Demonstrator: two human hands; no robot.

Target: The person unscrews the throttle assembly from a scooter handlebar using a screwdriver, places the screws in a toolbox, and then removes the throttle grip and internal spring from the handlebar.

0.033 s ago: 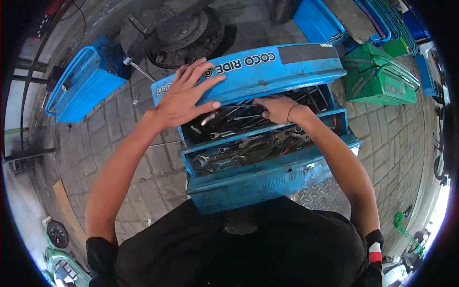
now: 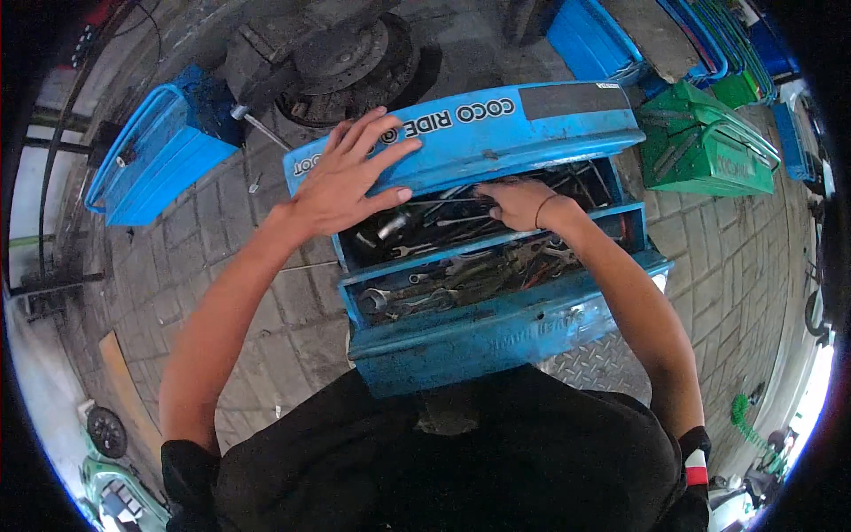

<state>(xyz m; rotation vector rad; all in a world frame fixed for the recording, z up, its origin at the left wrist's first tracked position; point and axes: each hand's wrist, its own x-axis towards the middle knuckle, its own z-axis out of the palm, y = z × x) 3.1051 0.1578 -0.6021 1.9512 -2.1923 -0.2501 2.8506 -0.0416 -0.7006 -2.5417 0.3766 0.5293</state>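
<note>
A blue metal toolbox (image 2: 443, 355) stands right in front of me with its blue lid (image 2: 567, 137) raised and tilted. My left hand (image 2: 355, 173) lies spread on the lid's left part, thumb along its lower edge. Under that lid, my right hand (image 2: 523, 202) reaches into the rear compartment among loose metal tools. Its index finger and thumb are apart; the other fingertips are hidden. A shiny metal cylinder (image 2: 394, 226) lies below my left thumb. The nearer tray holds several wrenches (image 2: 377, 299) and other tools.
A blue toolbox (image 2: 168, 164) stands at left, a green toolbox (image 2: 705, 146) at right, and more blue boxes (image 2: 589, 40) at far right. A round dark machine base (image 2: 346, 66) sits beyond the lid. The floor (image 2: 275, 310) is paved; a ridged metal plate (image 2: 603, 363) lies at right.
The view has shifted very slightly. The metal cylinder below my left thumb shows brighter and more clearly. Both hands keep nearly the same places.
</note>
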